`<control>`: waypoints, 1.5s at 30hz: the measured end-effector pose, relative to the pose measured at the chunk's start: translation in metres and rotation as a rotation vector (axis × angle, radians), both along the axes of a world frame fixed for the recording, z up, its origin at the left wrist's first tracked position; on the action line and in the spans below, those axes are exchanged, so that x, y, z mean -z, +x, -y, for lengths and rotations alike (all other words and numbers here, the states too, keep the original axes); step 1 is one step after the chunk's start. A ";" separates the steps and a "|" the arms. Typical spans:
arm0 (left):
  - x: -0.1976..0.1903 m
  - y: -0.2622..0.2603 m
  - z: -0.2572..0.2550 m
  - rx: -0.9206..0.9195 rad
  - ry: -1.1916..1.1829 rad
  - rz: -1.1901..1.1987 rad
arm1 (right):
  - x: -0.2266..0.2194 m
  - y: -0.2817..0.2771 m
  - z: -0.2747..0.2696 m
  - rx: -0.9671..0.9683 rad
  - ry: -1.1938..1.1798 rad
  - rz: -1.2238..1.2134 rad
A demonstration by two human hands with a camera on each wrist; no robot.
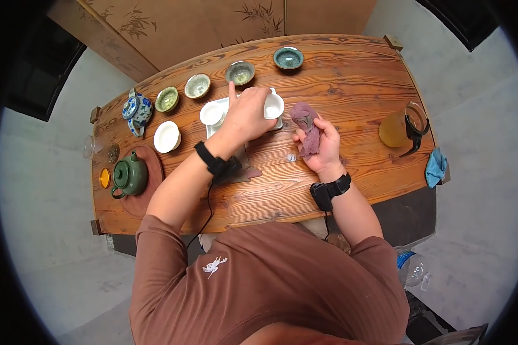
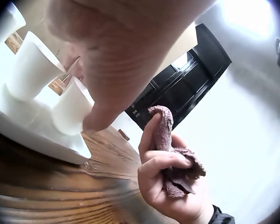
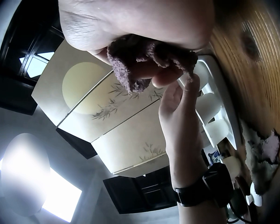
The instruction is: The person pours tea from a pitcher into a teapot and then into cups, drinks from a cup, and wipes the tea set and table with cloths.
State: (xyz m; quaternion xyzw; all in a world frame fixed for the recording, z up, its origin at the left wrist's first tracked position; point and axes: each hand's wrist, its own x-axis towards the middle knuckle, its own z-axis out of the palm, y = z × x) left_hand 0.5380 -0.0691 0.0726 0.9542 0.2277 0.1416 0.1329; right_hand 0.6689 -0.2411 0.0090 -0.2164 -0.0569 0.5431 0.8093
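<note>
My left hand [image 1: 248, 118] reaches over the white tray [image 1: 208, 131], its thumb and fingers round a white cup [image 1: 274, 107] at the right end. In the left wrist view the thumb lies against a white cup [image 2: 73, 107], and another white cup [image 2: 33, 67] stands beside it. A further white cup [image 1: 212, 114] is on the tray's left part. My right hand [image 1: 323, 146] grips a crumpled purple cloth [image 1: 305, 115], palm turned up, just right of the tray. The left hand hides the tray's middle.
Bowls, including a green one [image 1: 167, 99] and a teal one [image 1: 288, 58], line the far side. A blue-and-white teapot [image 1: 137, 112], white bowl [image 1: 167, 137] and green teapot [image 1: 130, 174] stand left. A glass pitcher [image 1: 394, 131] and blue cloth [image 1: 436, 167] are right; another cloth [image 1: 244, 171] lies in front.
</note>
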 end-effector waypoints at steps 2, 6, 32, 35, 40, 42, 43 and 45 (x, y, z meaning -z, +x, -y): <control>-0.007 -0.009 0.012 0.055 -0.033 0.145 | 0.000 0.000 0.000 0.015 0.009 -0.012; -0.043 -0.047 0.043 0.087 -0.348 0.359 | 0.003 0.003 0.000 -0.001 -0.008 -0.027; 0.000 -0.245 0.102 0.119 -1.737 0.568 | -0.106 -0.135 0.002 -0.170 0.697 2.187; 0.008 -0.245 0.104 0.095 -1.755 0.600 | -0.126 -0.138 0.007 -0.332 0.656 2.341; 0.001 -0.239 0.102 0.034 -1.539 0.536 | -0.122 -0.146 0.010 -0.487 0.526 2.279; -0.003 -0.233 0.108 0.060 -1.264 0.579 | -0.113 -0.147 0.010 -0.549 0.467 2.017; -0.007 -0.232 0.109 0.051 -1.328 0.628 | -0.124 -0.150 0.013 -0.679 0.336 1.852; -0.021 -0.233 0.107 0.023 -1.000 0.518 | -0.119 -0.151 0.020 -0.852 0.113 1.368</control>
